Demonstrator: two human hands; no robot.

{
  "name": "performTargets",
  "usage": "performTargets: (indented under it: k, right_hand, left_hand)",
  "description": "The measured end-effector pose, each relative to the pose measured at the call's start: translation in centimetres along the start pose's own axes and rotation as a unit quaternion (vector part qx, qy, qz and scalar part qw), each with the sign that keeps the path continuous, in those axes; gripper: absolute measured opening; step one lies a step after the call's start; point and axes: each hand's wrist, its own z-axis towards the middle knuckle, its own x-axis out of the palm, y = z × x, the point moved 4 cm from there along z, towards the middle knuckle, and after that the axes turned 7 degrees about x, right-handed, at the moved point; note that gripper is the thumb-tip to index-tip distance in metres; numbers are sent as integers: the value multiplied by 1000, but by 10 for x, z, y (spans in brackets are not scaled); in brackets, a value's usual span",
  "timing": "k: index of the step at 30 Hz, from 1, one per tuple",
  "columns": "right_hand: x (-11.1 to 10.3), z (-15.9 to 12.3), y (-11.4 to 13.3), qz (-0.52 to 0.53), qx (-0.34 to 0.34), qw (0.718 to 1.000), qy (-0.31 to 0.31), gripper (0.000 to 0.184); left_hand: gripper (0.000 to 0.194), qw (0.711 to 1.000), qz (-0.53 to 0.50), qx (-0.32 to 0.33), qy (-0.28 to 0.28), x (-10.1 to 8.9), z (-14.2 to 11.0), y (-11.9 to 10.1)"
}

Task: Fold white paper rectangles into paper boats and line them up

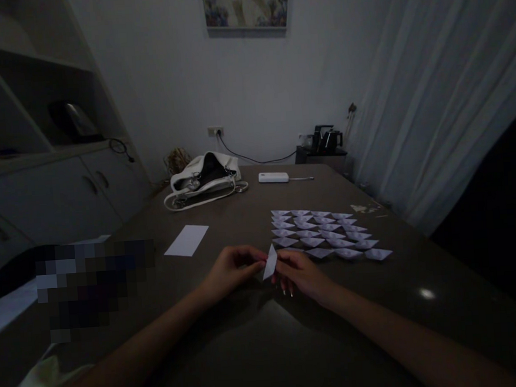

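Both of my hands pinch a small folded white paper [270,262] above the dark table, just in front of me. My left hand [234,269] grips its left side between thumb and fingers. On the other side, my right hand [305,274] is closed on the paper, its lower fingers curled beneath. Several folded paper boats [331,234] stand in rows on the table, beyond and to the right of my right hand. A flat white sheet of paper [187,240] lies to the far left of my left hand.
A white handbag [206,179] lies toward the table's far end, with a white power bank [273,177] and its short cable to the right. Small scraps [365,208] lie near the right edge of the table [251,347]. A blurred patch [96,281] covers the left side.
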Motion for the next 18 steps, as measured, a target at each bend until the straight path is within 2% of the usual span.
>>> performTargets:
  k: [4,10,18]
  right_hand:
    - [0,0,2,9,-6,1000,1,27]
    - [0,0,3,11,5,1000,-2,28]
    - [0,-2,2,1,-1,1000,7,30]
  left_hand:
    - [22,998,-55,-10,12,3,0,3]
    - [22,998,-65,-25,9,3,-1,6]
    - [27,990,-122,-64,35,6,0,8]
